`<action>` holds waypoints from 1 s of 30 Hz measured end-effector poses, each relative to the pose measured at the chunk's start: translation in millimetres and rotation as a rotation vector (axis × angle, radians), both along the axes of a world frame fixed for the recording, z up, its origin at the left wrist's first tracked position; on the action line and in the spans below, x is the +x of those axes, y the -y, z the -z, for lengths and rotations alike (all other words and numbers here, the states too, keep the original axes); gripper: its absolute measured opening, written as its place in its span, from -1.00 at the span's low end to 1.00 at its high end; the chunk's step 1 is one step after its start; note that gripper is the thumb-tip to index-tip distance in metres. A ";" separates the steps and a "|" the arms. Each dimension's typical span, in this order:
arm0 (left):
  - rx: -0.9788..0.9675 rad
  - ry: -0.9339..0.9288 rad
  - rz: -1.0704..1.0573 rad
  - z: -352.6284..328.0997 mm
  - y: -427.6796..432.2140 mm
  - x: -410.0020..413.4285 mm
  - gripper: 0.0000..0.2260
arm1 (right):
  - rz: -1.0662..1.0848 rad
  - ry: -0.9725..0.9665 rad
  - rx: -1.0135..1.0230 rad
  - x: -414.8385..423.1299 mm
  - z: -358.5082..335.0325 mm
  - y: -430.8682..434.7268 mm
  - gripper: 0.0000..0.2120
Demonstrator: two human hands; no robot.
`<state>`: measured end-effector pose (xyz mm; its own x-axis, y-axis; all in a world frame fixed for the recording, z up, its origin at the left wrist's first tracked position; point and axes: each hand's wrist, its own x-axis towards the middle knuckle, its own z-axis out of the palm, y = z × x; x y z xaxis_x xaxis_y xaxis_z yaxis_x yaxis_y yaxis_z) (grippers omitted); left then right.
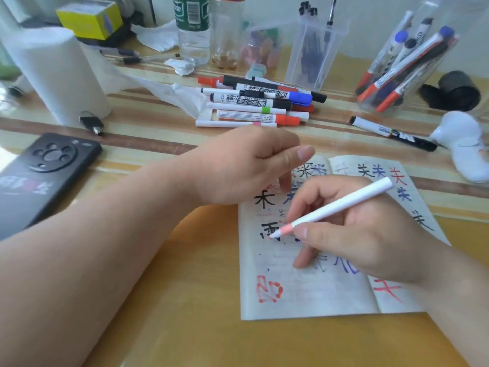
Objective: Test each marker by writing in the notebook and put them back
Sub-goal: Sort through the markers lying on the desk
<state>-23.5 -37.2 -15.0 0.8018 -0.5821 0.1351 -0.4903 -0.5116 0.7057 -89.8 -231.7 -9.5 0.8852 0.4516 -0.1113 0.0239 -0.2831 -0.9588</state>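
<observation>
Left hand (246, 165) w/ forearm nearest, fingers curled loosely, fingertips resting on notebook (304, 295) top, gripping nothing. Right hand (357, 234) pinches white marker (341, 205) nr its pink tip; tip down-left touching left page, long axis running up-right to the butt end. Notebook lies open on desk (206, 327), pages full of black, blue, red marks. Behind: marker pile (254, 104), jar (404, 67) of markers, lone marker (391, 133) to the right. Phone (45, 170) far left.
</observation>
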 end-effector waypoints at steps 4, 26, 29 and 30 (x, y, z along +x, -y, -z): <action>0.001 -0.017 -0.015 0.8 0.9 0.7 -0.66 | 0.012 0.040 -0.048 -3.1 0.4 -0.8 -0.96; 0.018 0.035 -0.036 0.3 2.3 -0.8 -0.63 | 0.010 0.129 -0.136 -4.9 4.4 -6.8 -0.91; 0.021 0.038 -0.034 0.5 2.2 -0.9 -0.63 | 0.033 0.134 -0.148 -3.7 6.3 -5.9 -0.91; 0.022 0.038 -0.036 0.3 2.2 -1.1 -0.63 | 0.035 0.126 -0.143 -3.2 6.5 -5.6 -0.92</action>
